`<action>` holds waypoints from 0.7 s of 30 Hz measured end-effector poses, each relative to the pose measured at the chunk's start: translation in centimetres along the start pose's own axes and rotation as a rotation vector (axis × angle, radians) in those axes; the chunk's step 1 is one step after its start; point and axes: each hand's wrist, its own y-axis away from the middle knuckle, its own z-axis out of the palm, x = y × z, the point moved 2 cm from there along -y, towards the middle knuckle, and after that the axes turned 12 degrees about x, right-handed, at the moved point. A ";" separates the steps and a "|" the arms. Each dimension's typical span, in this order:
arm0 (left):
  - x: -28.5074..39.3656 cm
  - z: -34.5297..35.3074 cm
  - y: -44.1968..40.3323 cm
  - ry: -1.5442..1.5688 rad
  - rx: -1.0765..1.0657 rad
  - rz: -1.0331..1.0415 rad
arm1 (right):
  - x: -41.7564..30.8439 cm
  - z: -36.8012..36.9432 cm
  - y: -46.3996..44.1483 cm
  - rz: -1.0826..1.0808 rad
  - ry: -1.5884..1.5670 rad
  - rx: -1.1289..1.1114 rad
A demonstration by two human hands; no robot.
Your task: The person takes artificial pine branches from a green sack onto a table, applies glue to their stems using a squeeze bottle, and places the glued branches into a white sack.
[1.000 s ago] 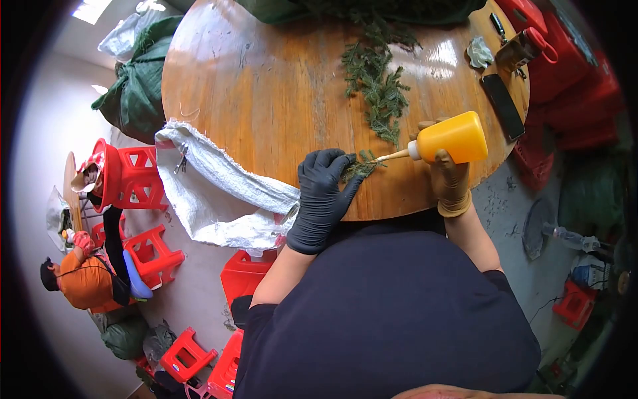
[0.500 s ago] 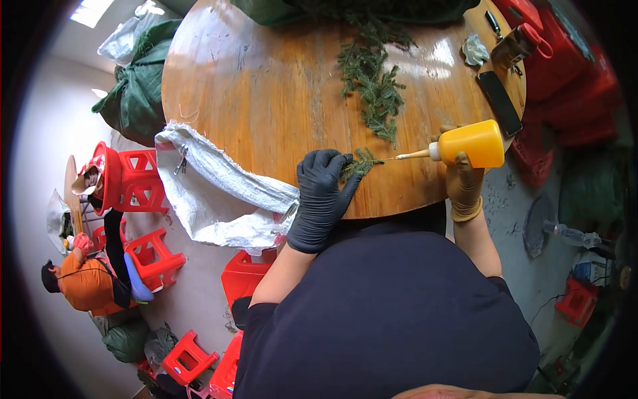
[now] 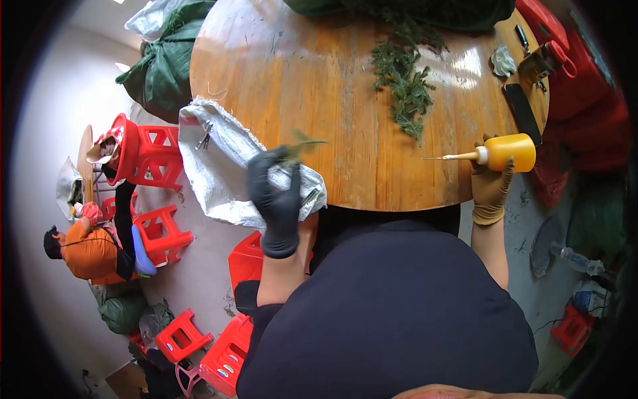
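My left hand point(image 3: 276, 199), in a black glove, is closed on a small green sprig point(image 3: 300, 145), blurred by motion, above the white woven sack point(image 3: 222, 176) at the table's edge. In a tan glove, my right hand point(image 3: 490, 186) grips a yellow squeeze bottle point(image 3: 510, 153). The bottle lies sideways in the grip, its thin nozzle point(image 3: 458, 157) pointing left over the wooden table point(image 3: 319, 86). Beyond the nozzle, a strand of green needle sprigs point(image 3: 405, 86) lies on the tabletop.
A black phone point(image 3: 522, 113), a crumpled pale wad point(image 3: 503, 62) and a dark jar point(image 3: 537, 63) sit at the table's right edge. Red stools point(image 3: 163, 229) stand on the floor to the left, near a person in orange point(image 3: 93, 253). A green bundle point(image 3: 163, 73) is at upper left.
My left hand has moved left with the sprig, away from the nozzle tip to over the white sack. My right hand still holds the bottle. The whole view has shifted slightly.
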 end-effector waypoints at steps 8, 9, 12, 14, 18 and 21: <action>-7.5 -6.4 -1.8 -0.814 -0.034 0.118 | 0.0 0.0 -0.3 0.058 -0.101 -0.044; -5.7 -4.6 -2.2 -0.694 -0.025 0.159 | -0.1 0.0 -0.4 0.056 -0.091 -0.059; 0.5 3.5 -2.0 -0.085 -0.249 0.170 | -0.1 0.5 -0.2 0.068 -0.127 -0.021; 4.7 8.4 -1.2 0.111 -0.503 0.241 | -0.2 0.3 -0.2 0.080 -0.143 -0.037; 5.6 15.7 0.5 0.116 -0.600 0.468 | -0.3 0.4 0.2 0.090 -0.132 -0.025; 4.7 17.8 0.5 0.016 -0.617 0.425 | -0.3 0.4 0.4 0.087 -0.121 -0.014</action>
